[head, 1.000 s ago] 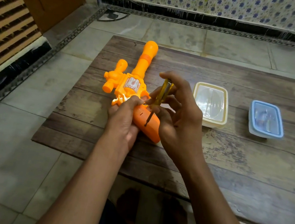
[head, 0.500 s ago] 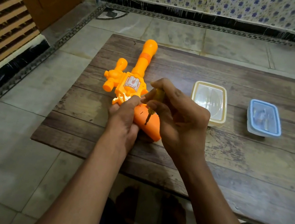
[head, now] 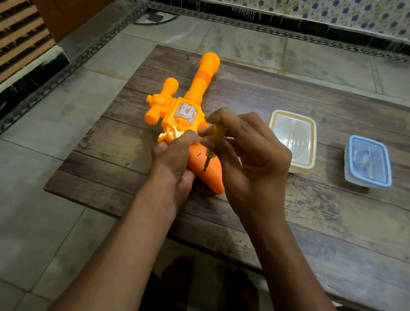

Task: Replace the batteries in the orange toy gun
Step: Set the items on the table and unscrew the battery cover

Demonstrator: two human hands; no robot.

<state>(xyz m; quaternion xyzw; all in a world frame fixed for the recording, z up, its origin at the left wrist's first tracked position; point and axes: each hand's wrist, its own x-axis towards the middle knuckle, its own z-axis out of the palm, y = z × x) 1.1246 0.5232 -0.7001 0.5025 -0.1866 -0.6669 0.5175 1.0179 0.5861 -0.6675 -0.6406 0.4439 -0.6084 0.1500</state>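
Nearest the camera, two bare forearms are seen reaching forward from the bottom edge, above a dark garment and a pale tiled floor.

The left hand [head: 174, 162] is laid on the near left side of the orange plastic toy gun [head: 191, 115]. Its fingers are curled together around the grip, and its thumb is pressed on the top of the grip, just beside the tool.

The right hand [head: 248, 162] is held over the right side of the grip. Its fingertips [head: 209, 132] are pinched together on the translucent yellow handle of a small screwdriver [head: 212, 144]. The screwdriver is held almost upright, and its dark metal tip is set against the upper face of the grip. Whether the tip sits in a screw head cannot be told.

The toy gun is lying on its side on the low dark brown wooden table [head: 321, 229], at the table's left half. Its grip points toward the camera and its long barrel, ringed by a darker orange band, points away toward the far edge. A short stubby side piece sticks out to the left of the body.

Farther to the right on the table, well apart from the toy, a cream-rimmed rectangular plastic box with a clear lid [head: 293, 141] is set. Beyond it to the right, a blue-rimmed rectangular plastic box with a clear lid [head: 368, 162] is set. Their contents cannot be made out.

At the back, a wall with a blue flower pattern is seen.
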